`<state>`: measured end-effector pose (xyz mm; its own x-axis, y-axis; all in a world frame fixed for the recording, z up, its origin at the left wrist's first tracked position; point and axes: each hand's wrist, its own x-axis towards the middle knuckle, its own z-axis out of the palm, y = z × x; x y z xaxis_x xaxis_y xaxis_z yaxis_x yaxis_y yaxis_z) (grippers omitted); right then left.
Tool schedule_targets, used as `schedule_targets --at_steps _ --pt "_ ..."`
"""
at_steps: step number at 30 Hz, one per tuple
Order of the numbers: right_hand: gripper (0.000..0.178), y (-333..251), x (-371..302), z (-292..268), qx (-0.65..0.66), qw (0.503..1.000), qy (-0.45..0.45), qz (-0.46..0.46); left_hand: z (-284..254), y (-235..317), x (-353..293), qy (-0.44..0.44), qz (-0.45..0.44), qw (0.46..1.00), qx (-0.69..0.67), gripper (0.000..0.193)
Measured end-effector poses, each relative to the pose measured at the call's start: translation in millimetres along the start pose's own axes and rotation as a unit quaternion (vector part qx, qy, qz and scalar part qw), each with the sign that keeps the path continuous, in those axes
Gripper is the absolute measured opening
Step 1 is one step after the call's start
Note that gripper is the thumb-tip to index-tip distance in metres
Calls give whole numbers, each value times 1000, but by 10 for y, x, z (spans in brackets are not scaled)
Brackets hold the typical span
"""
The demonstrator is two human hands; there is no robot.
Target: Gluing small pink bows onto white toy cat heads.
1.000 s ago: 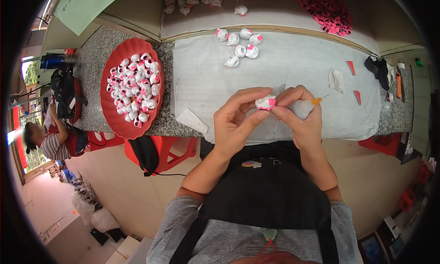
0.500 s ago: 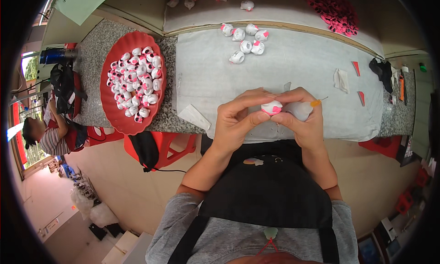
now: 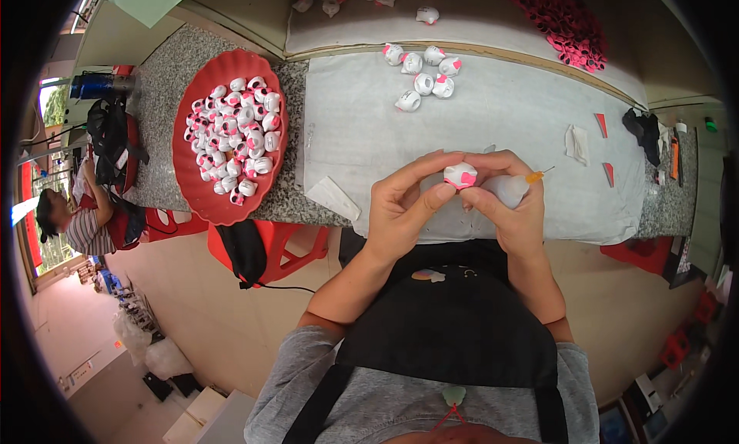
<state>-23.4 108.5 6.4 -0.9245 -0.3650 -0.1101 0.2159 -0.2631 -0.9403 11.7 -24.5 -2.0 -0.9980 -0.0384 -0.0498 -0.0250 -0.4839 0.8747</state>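
Between my two hands, above the near part of the covered table, is a small white figurine head with a pink patch [image 3: 460, 175]. My left hand [image 3: 400, 209] pinches it between thumb and fingers. The fingertips and thumb of my right hand [image 3: 517, 222] touch its other side. Tucked in that same right hand is a translucent squeeze bottle [image 3: 508, 188] with an orange needle tip [image 3: 535, 177] pointing up to the right. Farther back on the white sheet [image 3: 339, 136], several similar white and pink heads [image 3: 423, 83] lie in a loose group.
On the left, a red scalloped tray [image 3: 185, 170] holds many white and pink heads. A folded white paper [image 3: 332, 197] lies beside it. More heads and a pink-and-black heap [image 3: 573, 36] sit on the back shelf. Red scraps [image 3: 600, 125] and crumpled tissue [image 3: 576, 144] lie right. A person [image 3: 85, 221] sits far left.
The head in my fingers has turned and tipped, so more of its white top shows. Both hands stay close together. The whole view has shifted slightly.
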Motion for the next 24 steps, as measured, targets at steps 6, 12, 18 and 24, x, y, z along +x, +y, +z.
schedule_targets --at_steps 6,12,18,24 --pt "24 52 -16 24 10 1000 -3 -23 30 -52 -26 15 78 996 50 25" --pt "23 107 0 20 33 999 -2 -18 19 -71 -28 21 75 996 51 25" --pt "23 126 5 34 60 998 0 -10 6 -78 -32 23 70 996 45 25" --pt "22 107 30 37 53 999 -3 -3 -8 -88 -25 27 26 999 9 26"
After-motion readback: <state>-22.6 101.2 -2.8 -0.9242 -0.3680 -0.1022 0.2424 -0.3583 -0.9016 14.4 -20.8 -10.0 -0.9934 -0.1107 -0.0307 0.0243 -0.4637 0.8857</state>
